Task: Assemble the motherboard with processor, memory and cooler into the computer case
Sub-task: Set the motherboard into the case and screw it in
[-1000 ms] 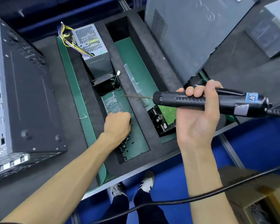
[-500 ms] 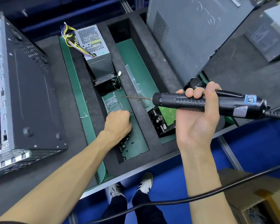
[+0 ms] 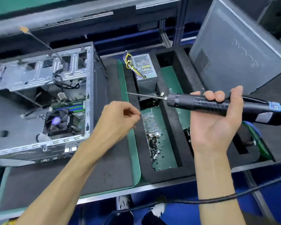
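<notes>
The right hand [image 3: 217, 120], palm up, curls its fingers around a black ribbed electric screwdriver [image 3: 217, 105] whose thin steel bit points toward nine o'clock. The left hand [image 3: 118, 120] hovers with fingertips pinched together (whether it holds a screw is too blurred to tell) above the dark foam tray [image 3: 172, 114], which holds loose black screws [image 3: 153, 143] in a green-floored slot. At nine o'clock the open metal computer case [image 3: 39, 103] lies on its side, motherboard and square cooler fan [image 3: 57, 121] inside.

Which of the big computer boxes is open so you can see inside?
The computer case on the left: its fan shows. The grey case at right is closed.
</notes>
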### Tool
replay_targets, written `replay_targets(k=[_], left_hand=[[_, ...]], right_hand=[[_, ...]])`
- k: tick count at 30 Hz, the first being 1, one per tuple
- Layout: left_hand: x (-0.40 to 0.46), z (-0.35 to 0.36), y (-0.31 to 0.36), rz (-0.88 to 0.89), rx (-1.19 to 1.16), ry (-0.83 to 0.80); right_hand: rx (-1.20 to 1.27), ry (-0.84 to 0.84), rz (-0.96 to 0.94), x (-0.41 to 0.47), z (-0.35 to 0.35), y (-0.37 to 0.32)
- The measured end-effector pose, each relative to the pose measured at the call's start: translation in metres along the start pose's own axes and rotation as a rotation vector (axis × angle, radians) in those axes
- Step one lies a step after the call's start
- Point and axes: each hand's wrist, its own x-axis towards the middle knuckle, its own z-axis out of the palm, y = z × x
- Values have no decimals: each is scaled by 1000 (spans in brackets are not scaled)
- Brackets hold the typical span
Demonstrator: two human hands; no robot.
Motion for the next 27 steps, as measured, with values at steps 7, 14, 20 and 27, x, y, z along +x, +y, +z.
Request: replay_targets(k=[7,14,20,27], left_hand=[[-24,-101,-30,-3,-359,231],[-30,-178,-98,-30,-545,393],[-15,-225,-158,-140,-852,350],[3,-237,-197,-234,-1139,173]], right_hand=[[4,-117,48,-28,66,58],[16,-160,90,-60,125,125],[-44,-232,74,-84,162,166],[-141,-228,44,-92,177,189]])
